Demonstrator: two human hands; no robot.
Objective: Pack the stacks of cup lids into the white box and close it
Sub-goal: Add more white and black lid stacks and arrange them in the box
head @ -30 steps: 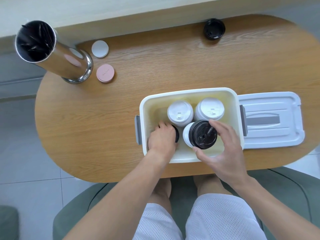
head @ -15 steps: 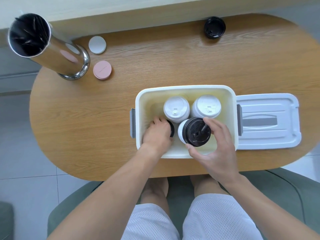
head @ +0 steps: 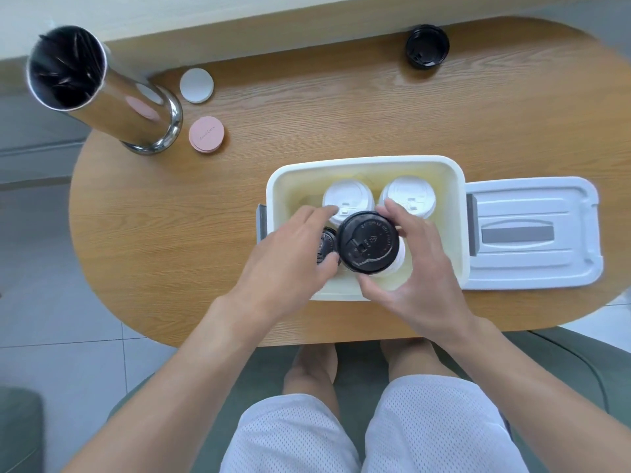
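- The white box [head: 365, 165] is sitting open at the centre right of the frame on the oval wooden table [head: 307, 124], with grey latches showing on its left and right ends.
- Two white lid stacks are standing side by side along the box's upper wall: the left white stack [head: 346, 196] and the right white stack [head: 408, 194], close beside each other.
- The right hand [head: 418, 264] is curling round the black-topped stack [head: 368, 247], fingers at its upper right edge and thumb at its lower edge; this stack is showing white lids beneath the black one and is sitting in the lower middle of the box, just below the two white stacks.
- The left hand [head: 293, 261] is reaching into the box's lower left part, its thumb lying against the rim of a black lid stack [head: 326, 244] that is mostly hidden under the hand; its fingers are stretching toward the left white stack, and whether the hand is actually gripping anything cannot be told.
- The box lid [head: 532, 233] is lying flat on the table just right of the box, touching or nearly touching its right end.
- A single black lid [head: 426, 46] is resting near the table's upper edge, well apart from the box.
- In the upper left of the frame a metal cylinder [head: 102, 87] is standing, holding dark sticks, with a white disc [head: 196, 85] and a pink disc [head: 206, 134] lying beside its base.
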